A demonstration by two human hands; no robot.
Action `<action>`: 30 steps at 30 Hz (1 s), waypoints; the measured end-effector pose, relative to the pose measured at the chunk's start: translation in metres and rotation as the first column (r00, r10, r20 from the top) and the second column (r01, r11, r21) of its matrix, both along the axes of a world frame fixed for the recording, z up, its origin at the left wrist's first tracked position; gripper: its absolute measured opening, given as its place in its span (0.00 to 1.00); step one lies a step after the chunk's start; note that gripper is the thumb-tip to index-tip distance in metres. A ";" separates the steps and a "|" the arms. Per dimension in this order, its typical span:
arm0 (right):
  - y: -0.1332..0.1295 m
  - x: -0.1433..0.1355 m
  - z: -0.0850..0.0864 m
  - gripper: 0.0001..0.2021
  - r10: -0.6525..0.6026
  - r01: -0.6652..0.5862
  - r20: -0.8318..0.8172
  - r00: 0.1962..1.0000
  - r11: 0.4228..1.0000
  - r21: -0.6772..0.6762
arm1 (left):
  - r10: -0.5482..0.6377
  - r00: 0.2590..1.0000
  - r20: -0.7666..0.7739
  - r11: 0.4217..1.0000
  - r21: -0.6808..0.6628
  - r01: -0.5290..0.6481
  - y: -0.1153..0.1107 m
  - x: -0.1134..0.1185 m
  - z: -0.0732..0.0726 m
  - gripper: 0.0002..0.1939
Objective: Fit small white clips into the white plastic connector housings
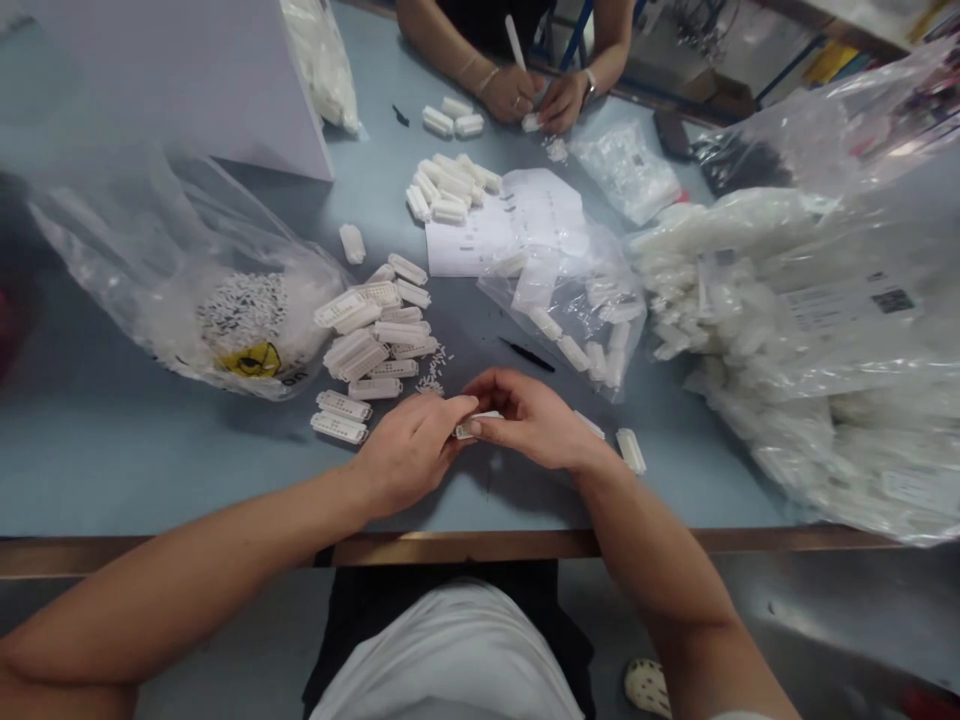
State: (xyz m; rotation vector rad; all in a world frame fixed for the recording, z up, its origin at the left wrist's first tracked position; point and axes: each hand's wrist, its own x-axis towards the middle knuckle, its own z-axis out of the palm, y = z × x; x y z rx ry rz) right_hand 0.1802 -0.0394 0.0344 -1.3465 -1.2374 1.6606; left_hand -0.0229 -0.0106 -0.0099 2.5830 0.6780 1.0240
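Both hands meet over the table near its front edge. My left hand (411, 452) and my right hand (529, 418) are closed on one small white plastic part (477, 424), its ends partly covered by the fingers. Just left of them lies a heap of white slotted parts (375, 330), with two more (339, 427) at its lower left. Tiny white pieces (433, 372) are scattered behind my left hand. A black pen-like tool (529, 354) lies behind my right hand. One white part (631, 451) rests right of my right wrist, and another is partly hidden by it.
An open clear bag of tiny pieces (244, 310) stands left. Behind are printed sheets (465, 240), a clear bag of white parts (592, 330) and a pile of white parts (450, 185). Large filled bags (832, 330) crowd the right. Across the table, another person's hands (536, 98) work.
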 end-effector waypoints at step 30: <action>0.029 0.011 0.002 0.03 -0.294 -0.049 0.603 0.741 0.873 0.486 | 0.031 0.998 -0.049 0.952 -0.304 -0.044 0.004 -0.001 0.014 0.06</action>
